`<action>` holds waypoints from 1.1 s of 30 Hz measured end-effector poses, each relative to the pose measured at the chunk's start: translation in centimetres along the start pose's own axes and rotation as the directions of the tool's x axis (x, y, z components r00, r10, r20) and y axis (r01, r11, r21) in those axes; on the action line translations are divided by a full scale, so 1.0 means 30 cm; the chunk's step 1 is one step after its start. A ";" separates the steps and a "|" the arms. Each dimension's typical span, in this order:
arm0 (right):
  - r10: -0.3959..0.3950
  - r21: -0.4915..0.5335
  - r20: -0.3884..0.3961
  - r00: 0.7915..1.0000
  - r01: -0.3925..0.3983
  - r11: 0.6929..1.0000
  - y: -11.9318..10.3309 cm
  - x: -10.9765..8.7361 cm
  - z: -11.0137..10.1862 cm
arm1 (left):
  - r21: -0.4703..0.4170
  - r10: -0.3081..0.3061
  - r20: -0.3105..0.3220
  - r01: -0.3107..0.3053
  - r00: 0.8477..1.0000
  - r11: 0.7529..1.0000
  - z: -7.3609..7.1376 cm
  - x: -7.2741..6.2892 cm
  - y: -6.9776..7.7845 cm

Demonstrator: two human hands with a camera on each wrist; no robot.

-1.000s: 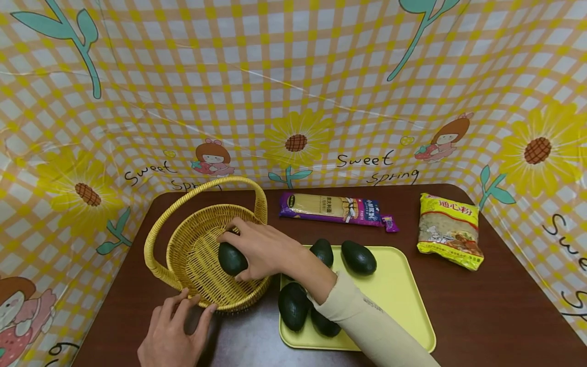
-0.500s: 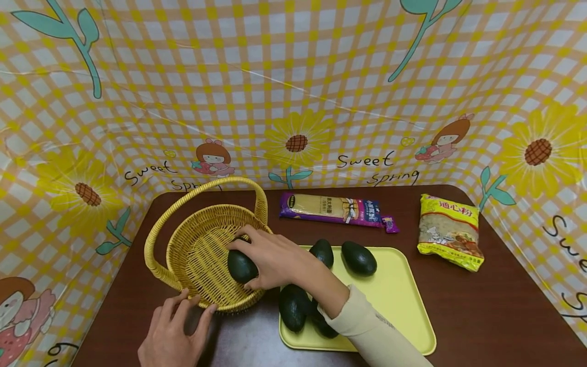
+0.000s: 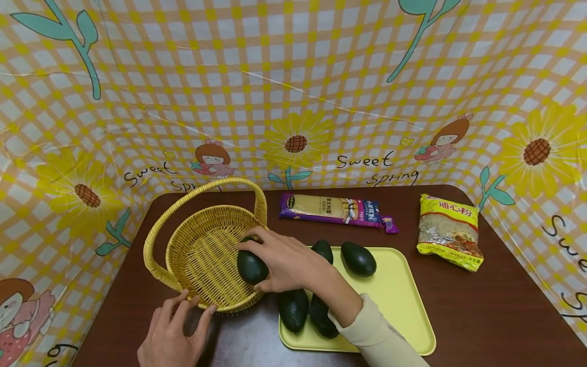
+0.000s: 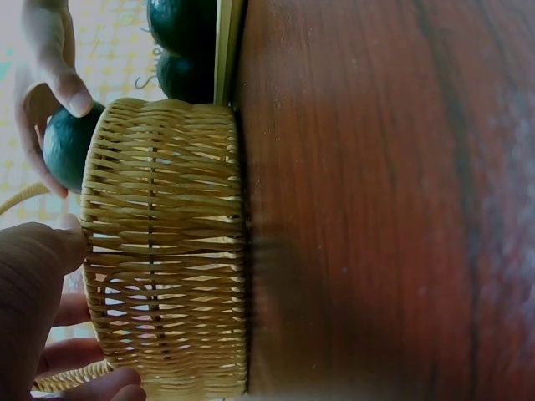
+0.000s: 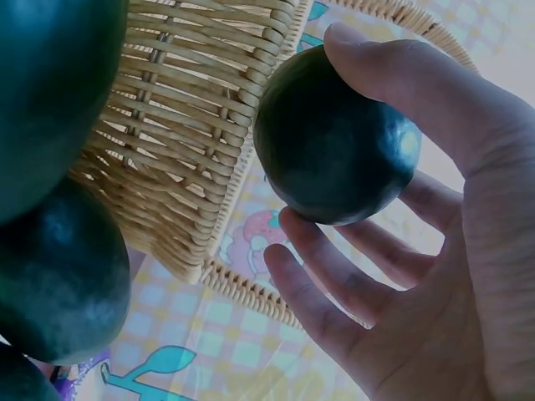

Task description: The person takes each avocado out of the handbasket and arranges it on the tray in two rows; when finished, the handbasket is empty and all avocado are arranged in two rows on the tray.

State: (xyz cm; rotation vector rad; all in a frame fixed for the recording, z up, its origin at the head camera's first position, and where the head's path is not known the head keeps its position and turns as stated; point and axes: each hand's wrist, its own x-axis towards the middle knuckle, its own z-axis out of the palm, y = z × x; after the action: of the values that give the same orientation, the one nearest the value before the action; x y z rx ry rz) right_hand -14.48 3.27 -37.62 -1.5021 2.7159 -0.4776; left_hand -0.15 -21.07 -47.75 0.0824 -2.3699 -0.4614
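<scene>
My right hand (image 3: 289,260) holds a dark green avocado (image 3: 251,267) at the right rim of a yellow wicker basket (image 3: 202,255). In the right wrist view, the thumb lies on one side of this avocado (image 5: 334,142) and the fingers on the other. My left hand (image 3: 174,331) grips the basket's near rim, its fingertips over the edge by the handle's base. The left wrist view shows the basket's woven side (image 4: 167,251) upright on the table, with the held avocado (image 4: 68,149) just over the rim. The woven basket floor shows bare.
Right of the basket lies a yellow tray (image 3: 390,306) with several avocados, among them one avocado (image 3: 358,259) at its back edge. Behind stands a purple pasta pack (image 3: 330,209). A yellow bag of macaroni (image 3: 449,232) lies at the right. Patterned cloth (image 3: 293,76) walls the table in.
My right hand has moved rightward and slightly nearer with the avocado, from over the basket's inside to its right rim. The left hand has stayed at the basket's near rim.
</scene>
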 end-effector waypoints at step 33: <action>0.098 0.074 -0.091 0.991 -0.091 0.993 -0.002 -0.163 -0.011 | -0.013 0.006 -0.012 -0.006 1.000 1.000 0.002 -0.001 -0.001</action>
State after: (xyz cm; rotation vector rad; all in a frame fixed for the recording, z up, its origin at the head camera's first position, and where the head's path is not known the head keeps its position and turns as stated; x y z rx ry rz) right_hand -11.83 7.38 -37.98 -1.3612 2.7930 -0.6494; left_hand -0.16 -21.07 -47.82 0.0721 -2.3547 -0.4719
